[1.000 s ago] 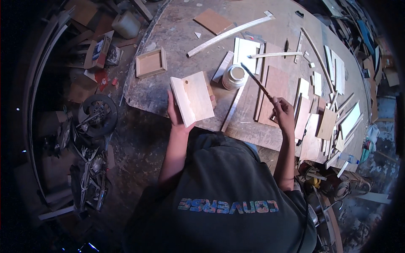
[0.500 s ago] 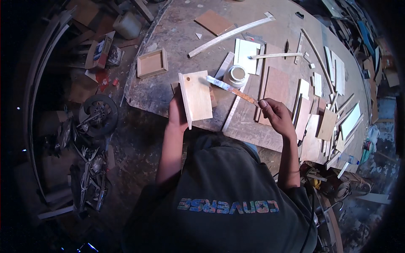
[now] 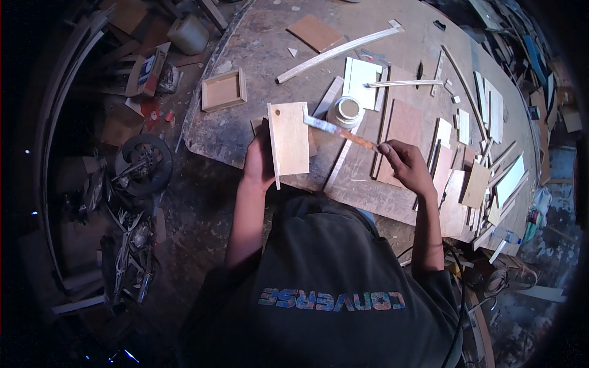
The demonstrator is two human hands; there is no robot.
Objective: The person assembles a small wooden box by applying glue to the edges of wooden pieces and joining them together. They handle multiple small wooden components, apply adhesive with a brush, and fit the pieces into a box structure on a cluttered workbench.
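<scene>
Flat stick [image 3: 353, 138] now lies with its white-coated end at the right edge of the wooden piece [image 3: 291, 141], having swung left from above the jar since the first frame; the wooden piece has turned, its left strip now appearing narrower. Nearest, the left forearm [image 3: 248, 221] rises almost straight, and the left hand [image 3: 258, 161] grasps the piece from its left and behind, most fingers hidden. The right forearm [image 3: 427, 236] rises and bends inward at the wrist; the right hand [image 3: 410, 168] pinches the stick's end, thumb uppermost, fingers curled. Contact between stick and piece cannot be told. The piece is held up over the near edge of the workbench [image 3: 257, 55]. Just beyond the stick stands an open jar [image 3: 345, 113]. Farther left lies a shallow wooden box [image 3: 224, 91]; beyond the jar, a pale panel [image 3: 362, 92], a long strip [image 3: 337, 52] and a brown board [image 3: 316, 32].
</scene>
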